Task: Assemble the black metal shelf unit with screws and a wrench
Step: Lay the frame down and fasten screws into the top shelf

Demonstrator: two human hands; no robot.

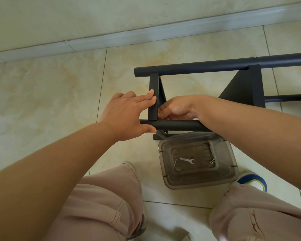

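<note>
The black shelf frame [215, 66] lies on the tiled floor [42, 101], and its end bracket [153, 98] is held between thumb and fingers of the left hand [127, 113]. The right hand [175, 108] is curled behind the bracket; what it pinches cannot be told. The bracket should be kept still until the wrench [187, 160] is taken from the clear box [198, 181].

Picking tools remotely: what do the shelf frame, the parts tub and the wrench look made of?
Shelf frame: matte black coated metal, likely; smooth tubes, dull sheen.
Parts tub: smoky translucent plastic; floor shows through its walls.
Wrench: bright bare or plated steel, apparently; silvery glint.

No readable text, label, brand, number or sign on any surface in view.
</note>
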